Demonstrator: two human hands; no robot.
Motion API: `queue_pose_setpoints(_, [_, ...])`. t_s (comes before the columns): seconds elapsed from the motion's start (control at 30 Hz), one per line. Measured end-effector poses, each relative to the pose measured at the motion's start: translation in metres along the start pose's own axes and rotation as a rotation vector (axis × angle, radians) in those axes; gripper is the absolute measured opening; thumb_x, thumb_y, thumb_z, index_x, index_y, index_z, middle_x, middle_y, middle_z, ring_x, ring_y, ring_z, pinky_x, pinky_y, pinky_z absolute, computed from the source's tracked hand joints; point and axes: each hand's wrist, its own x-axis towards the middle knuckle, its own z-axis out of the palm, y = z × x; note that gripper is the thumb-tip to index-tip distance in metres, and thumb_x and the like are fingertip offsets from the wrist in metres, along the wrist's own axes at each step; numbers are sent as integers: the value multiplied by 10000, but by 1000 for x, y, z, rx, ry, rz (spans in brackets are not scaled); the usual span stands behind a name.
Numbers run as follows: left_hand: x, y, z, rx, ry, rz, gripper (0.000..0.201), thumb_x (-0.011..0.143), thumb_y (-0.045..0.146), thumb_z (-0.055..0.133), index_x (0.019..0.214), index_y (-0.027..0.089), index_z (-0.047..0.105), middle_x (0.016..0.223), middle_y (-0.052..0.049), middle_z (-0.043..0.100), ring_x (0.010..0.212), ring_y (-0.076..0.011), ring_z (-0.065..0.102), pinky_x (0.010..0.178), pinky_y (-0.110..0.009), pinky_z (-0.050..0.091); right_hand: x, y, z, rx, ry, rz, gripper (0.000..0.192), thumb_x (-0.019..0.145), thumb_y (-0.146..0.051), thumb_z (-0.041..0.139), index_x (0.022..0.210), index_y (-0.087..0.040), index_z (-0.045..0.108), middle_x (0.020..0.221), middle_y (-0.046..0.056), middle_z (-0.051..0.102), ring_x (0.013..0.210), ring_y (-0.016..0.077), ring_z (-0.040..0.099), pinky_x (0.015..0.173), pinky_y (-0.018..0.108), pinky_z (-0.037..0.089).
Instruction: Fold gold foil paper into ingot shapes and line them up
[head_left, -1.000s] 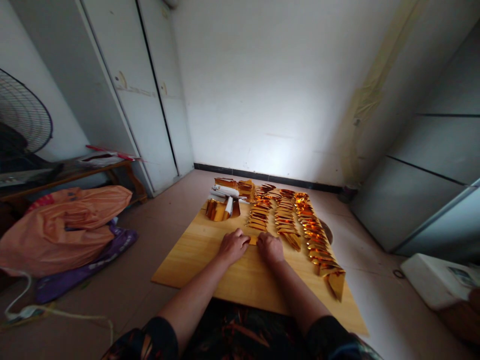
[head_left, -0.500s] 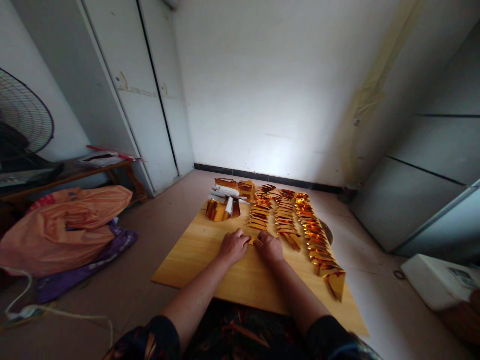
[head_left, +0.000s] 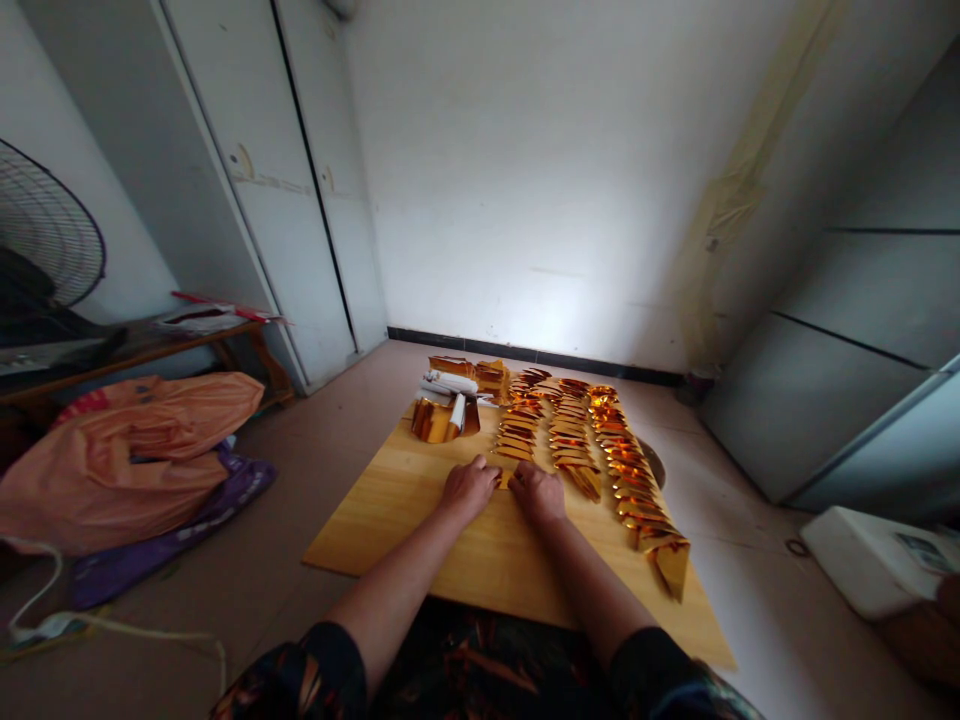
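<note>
Both hands, left hand (head_left: 469, 487) and right hand (head_left: 538, 492), are kept curled down on one small gold foil piece (head_left: 505, 478) mid-board (head_left: 390, 520), barely shifted over the last second, grip unclear, folding judged ongoing.

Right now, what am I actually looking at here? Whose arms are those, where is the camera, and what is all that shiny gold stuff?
The camera sits on a person's head, looking forward and down, so the two bare arms are that person's own. The left hand and the right hand press together on a small gold foil piece lying on a wooden board on the floor. Beyond the hands run three rows of folded gold foil pieces, and near the far left corner stand gold foil rolls. An orange bag and a fan are off to the left.
</note>
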Motion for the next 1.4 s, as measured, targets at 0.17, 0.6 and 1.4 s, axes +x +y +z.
queue_pose_setpoints(0.17, [2, 0, -2, -17, -28, -36, 268, 894, 300, 462, 1073, 297, 661, 1036, -28, 610, 829, -163, 604, 739, -256, 420, -2, -2, -2, -46, 21, -12, 180, 900, -321, 469, 888, -231, 625, 916, 13, 692, 786, 133, 616, 736, 259, 324])
queue_pose_setpoints(0.6, [0, -3, 2, -57, 71, 5, 156, 865, 230, 528, 936, 253, 665, 960, -29, 627, 925, -177, 584, 782, -277, 415, -7, -10, 1, -102, 36, -117, 237, 935, -210, 391, 909, -205, 627, 923, 46, 640, 800, 130, 602, 638, 230, 356])
queue_pose_setpoints(1.4, [1, -27, 9, -105, 78, -10, 198, 826, 308, 601, 962, 379, 726, 979, -12, 630, 991, -194, 512, 874, -350, 363, 1, -36, -14, -40, -107, 128, 462, 806, -574, 513, 1066, -195, 560, 1006, 136, 669, 891, 247, 656, 662, 287, 436])
